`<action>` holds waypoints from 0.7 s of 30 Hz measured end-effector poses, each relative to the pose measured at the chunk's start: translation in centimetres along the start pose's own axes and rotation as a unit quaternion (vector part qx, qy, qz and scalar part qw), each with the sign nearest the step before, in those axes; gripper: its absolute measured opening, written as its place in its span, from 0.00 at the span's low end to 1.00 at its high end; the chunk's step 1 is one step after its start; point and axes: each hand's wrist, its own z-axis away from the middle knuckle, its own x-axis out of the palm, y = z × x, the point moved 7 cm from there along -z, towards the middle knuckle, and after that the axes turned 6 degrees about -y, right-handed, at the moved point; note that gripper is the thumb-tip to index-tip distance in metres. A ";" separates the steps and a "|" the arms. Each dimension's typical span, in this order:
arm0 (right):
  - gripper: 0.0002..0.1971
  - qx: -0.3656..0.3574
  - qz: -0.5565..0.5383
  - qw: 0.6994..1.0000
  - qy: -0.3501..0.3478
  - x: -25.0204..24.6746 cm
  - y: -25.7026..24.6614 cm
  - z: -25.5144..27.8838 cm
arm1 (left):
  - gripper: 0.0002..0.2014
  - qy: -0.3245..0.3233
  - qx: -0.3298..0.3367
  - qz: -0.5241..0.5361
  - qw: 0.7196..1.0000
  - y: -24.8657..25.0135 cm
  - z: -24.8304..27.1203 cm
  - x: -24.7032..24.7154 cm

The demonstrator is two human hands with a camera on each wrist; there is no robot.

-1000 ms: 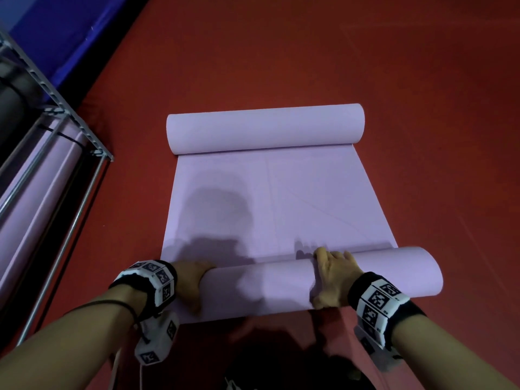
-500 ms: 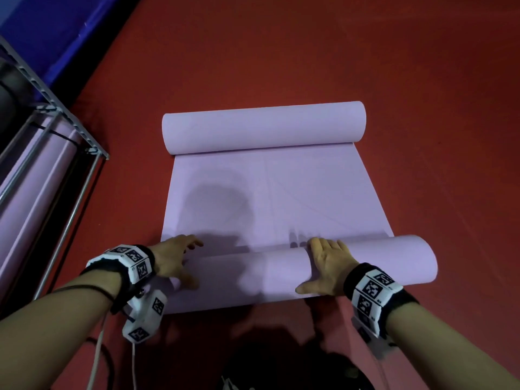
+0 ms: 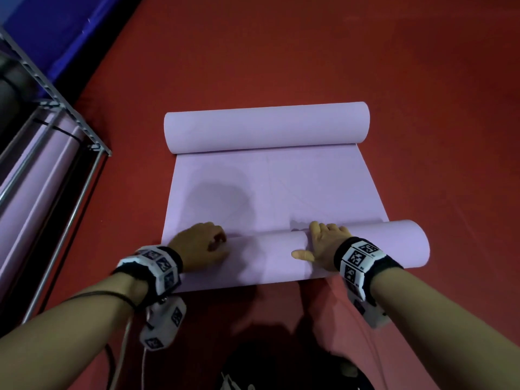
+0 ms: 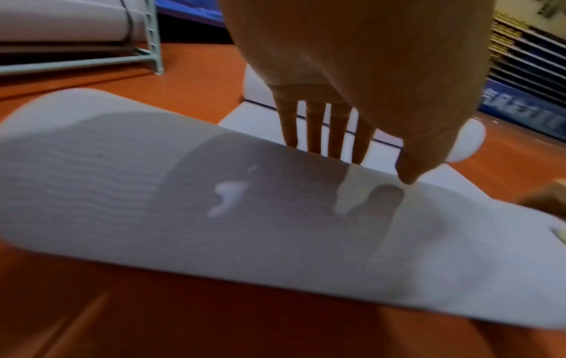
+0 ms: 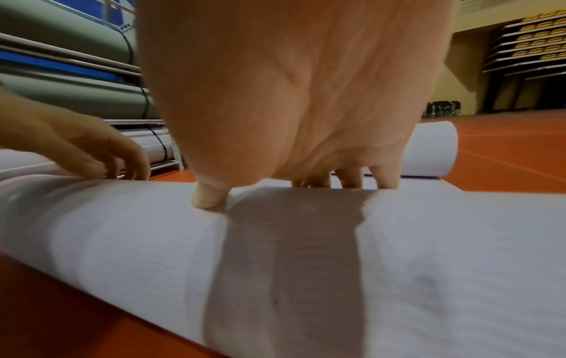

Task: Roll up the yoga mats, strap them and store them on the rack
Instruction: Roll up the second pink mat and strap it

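Note:
A lilac yoga mat [image 3: 281,187] lies on the red floor, rolled in from both ends. The far roll [image 3: 264,128] lies untouched. The near roll [image 3: 267,257] runs across in front of me with both hands on top of it. My left hand [image 3: 199,243] rests near the roll's left end. In the left wrist view its fingers [image 4: 337,126] reach straight over the roll's far side and the thumb touches the top. My right hand [image 3: 323,246] presses flat on the roll's middle, with its thumb spread left. In the right wrist view the right hand [image 5: 291,97] lies on the roll [image 5: 428,242].
A metal rack [image 3: 70,114] stands at the left and holds rolled lilac mats [image 3: 33,175] bound with a black strap. Blue flooring [image 3: 70,29] lies beyond it. Red floor [image 3: 422,108] surrounds the mat. A dark object [image 3: 281,370] sits at my feet.
The near roll has moved away from me and grown a little. My left hand left the roll's left end and now sits on top; the right hand stayed on the roll.

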 end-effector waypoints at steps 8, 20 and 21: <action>0.49 0.011 0.067 0.997 0.044 0.1 -0.7 0.4 | 0.64 -0.126 -0.020 -0.243 0.962 1.3 0.6 4.3; 0.44 -0.018 0.029 0.998 0.052 1.6 -0.2 1.0 | 0.56 -0.154 -0.026 -0.197 0.968 1.9 -0.2 4.3; 0.45 -0.021 0.027 0.999 0.029 2.0 -0.2 1.1 | 0.56 -0.186 -0.029 -0.187 0.964 1.8 0.0 4.7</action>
